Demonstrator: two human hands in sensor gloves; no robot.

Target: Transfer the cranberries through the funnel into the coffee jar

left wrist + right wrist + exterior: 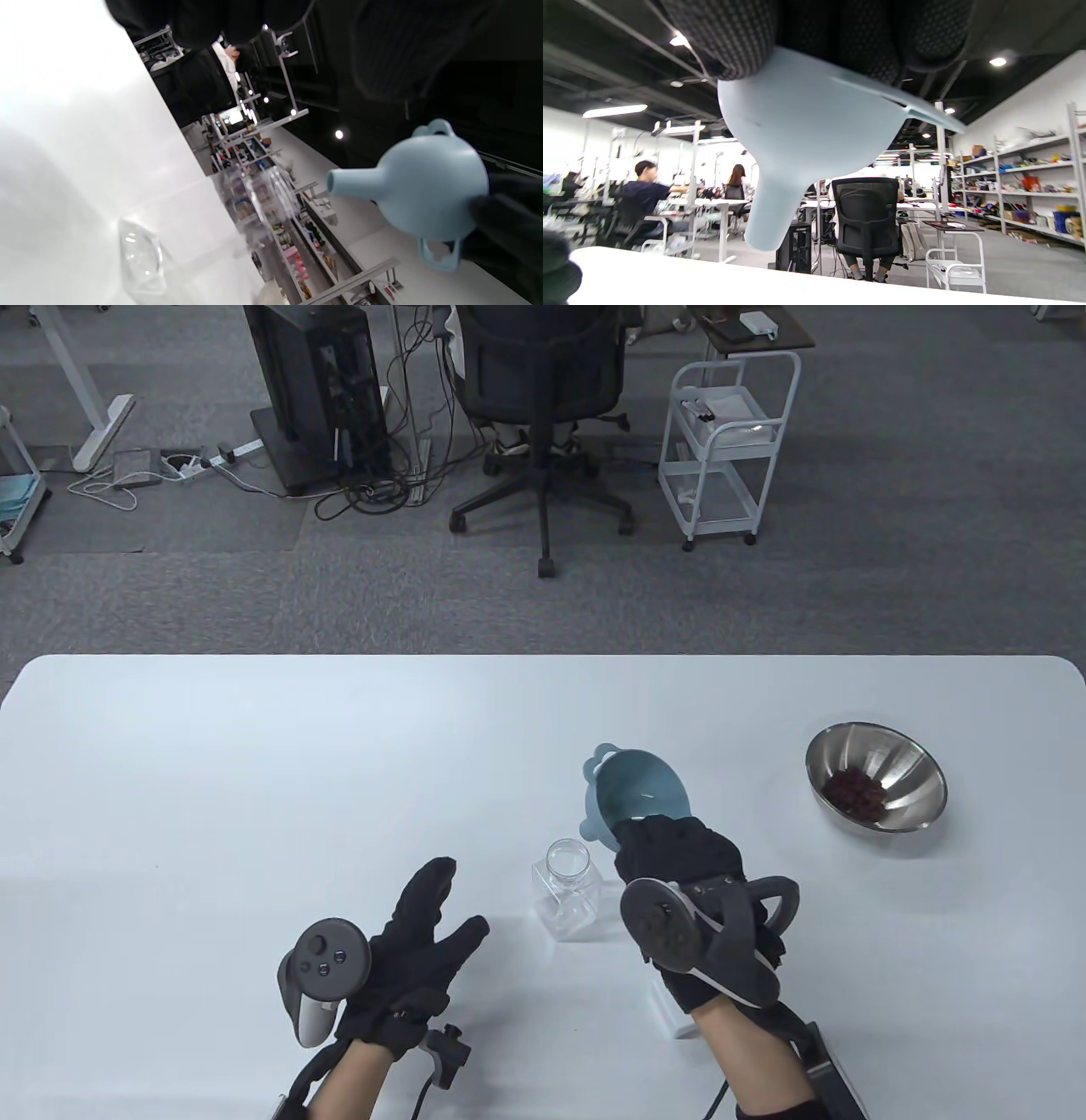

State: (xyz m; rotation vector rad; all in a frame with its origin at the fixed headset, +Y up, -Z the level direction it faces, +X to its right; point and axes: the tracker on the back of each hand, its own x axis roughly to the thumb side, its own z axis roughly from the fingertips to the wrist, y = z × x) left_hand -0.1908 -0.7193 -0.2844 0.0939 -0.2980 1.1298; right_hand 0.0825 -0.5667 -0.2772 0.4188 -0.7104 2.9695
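Observation:
My right hand (670, 848) grips a light blue funnel (632, 797) by its near rim and holds it above the table, just right of and beyond the jar. In the right wrist view the funnel (806, 140) hangs from my fingers (734, 38) with its spout clear of the table. A clear square jar (567, 899) stands open on the table; it also shows in the left wrist view (258, 199), with the funnel (420, 186) beside its mouth. My left hand (424, 933) is open and empty, left of the jar. A steel bowl (899, 768) holds dark cranberries (855, 793) at the right.
The white table (254, 780) ends at a far edge, with an office chair (543, 407) and a white cart (730, 449) on the floor beyond. A small white object (670, 1014) lies on the table under my right wrist.

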